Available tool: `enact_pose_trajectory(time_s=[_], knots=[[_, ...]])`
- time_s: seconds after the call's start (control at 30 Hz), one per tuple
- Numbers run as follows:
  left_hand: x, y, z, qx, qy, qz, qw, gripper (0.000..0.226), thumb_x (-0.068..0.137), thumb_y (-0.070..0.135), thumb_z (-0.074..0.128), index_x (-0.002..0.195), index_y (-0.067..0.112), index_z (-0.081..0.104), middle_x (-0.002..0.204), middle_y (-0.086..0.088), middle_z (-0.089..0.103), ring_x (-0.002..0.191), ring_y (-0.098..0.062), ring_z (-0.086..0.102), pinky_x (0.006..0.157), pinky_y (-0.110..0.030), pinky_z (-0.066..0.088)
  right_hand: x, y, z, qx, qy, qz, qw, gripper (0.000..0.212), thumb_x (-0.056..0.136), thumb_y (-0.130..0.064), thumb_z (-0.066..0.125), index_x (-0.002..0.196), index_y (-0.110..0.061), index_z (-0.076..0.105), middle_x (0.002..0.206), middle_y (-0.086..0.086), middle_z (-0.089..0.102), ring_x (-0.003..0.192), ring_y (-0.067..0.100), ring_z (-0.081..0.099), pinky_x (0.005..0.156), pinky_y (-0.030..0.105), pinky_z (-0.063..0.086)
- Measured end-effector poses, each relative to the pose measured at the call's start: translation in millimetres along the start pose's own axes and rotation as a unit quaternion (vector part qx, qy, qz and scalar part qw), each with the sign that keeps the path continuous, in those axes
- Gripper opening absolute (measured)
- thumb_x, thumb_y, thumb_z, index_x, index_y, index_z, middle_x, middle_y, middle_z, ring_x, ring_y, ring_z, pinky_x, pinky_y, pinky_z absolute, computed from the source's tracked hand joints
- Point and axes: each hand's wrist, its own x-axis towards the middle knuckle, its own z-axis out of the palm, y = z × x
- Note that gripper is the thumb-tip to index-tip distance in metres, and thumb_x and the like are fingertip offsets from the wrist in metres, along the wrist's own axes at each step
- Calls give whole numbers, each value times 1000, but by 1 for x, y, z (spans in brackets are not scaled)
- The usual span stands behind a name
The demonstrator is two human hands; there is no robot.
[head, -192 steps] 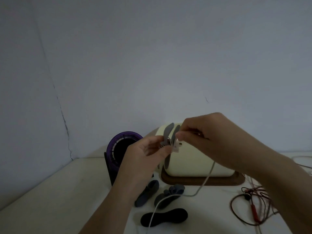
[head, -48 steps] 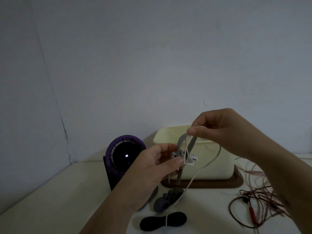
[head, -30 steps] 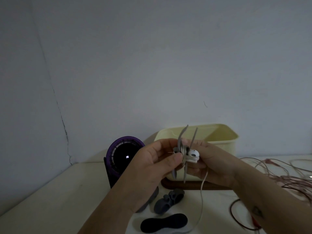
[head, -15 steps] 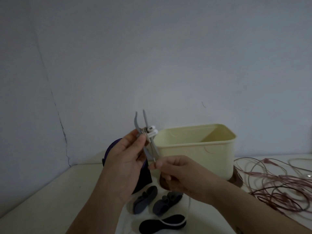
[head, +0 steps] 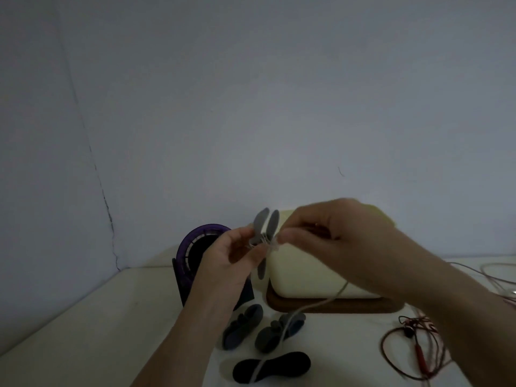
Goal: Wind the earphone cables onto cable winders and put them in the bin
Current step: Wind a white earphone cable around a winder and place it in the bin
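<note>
Hands [head: 226, 263] [head: 343, 238] hold one winder [head: 265, 222] and one cable [head: 332, 297]; three winders [head: 243, 325] [head: 279, 328] [head: 272, 365] lie loose.

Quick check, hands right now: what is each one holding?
Left hand: grips the grey cable winder.
Right hand: pinches the white earphone cable beside the winder.

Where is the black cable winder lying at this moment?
In the head view the black cable winder lies on the table near the bottom centre, in front of two grey winders, with the white cable crossing it.
</note>
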Motion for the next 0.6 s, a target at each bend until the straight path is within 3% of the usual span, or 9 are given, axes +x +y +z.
enact_pose_trajectory(time_s=[0.07, 0.2, 0.27, 0.33, 0.43, 0.6], knots=[[-3, 1, 4, -50, -42, -19, 998, 34, 58, 23, 73, 91, 21, 69, 88, 4, 75, 85, -9, 69, 79, -27, 50, 0, 5, -9, -1, 38, -7, 999, 19, 91, -30, 55, 76, -35, 64, 48, -28, 51, 46, 0, 46, 46, 8, 33], [-13, 5, 11, -113, -133, -63, 983, 32, 67, 6, 65, 99, 11, 66, 84, 0, 74, 71, -7, 68, 61, -18, 52, 1, 24, -20, 26, 122, 15, 992, 18, 88, -34, 58, 80, -26, 71, 48, -21, 54, 44, 1, 47, 46, 9, 33], [-16, 7, 14, -117, -175, -71, 975, 31, 74, 4, 72, 104, 8, 65, 88, -4, 73, 76, -11, 67, 66, -23, 55, 1, 31, -23, 60, 130, 24, 989, 19, 85, -39, 58, 79, -28, 72, 61, -12, 64, 51, 8, 55, 47, 17, 39], [-18, 9, 15, -121, -190, -72, 972, 35, 68, 5, 72, 103, 10, 67, 95, -8, 71, 85, -17, 67, 79, -32, 56, 1, 38, -24, 101, 125, 41, 986, 21, 85, -42, 58, 79, -29, 73, 72, -8, 70, 61, 16, 62, 55, 27, 45], [-21, 14, 17, -137, -212, -59, 966, 38, 62, 4, 72, 99, 11, 69, 98, -10, 71, 89, -21, 67, 82, -34, 56, 4, 43, -16, 181, 102, 69, 976, 21, 87, -37, 58, 82, -22, 73, 47, -20, 54, 45, -1, 48, 52, 15, 33], [-25, 24, 17, -128, -228, -10, 965, 30, 58, 10, 76, 85, 23, 78, 94, -4, 73, 87, -17, 69, 77, -28, 58, 9, 51, 5, 290, 65, 80, 951, 30, 72, -48, 59, 72, -22, 74, 50, -4, 36, 52, 18, 26, 50, 27, 23]])
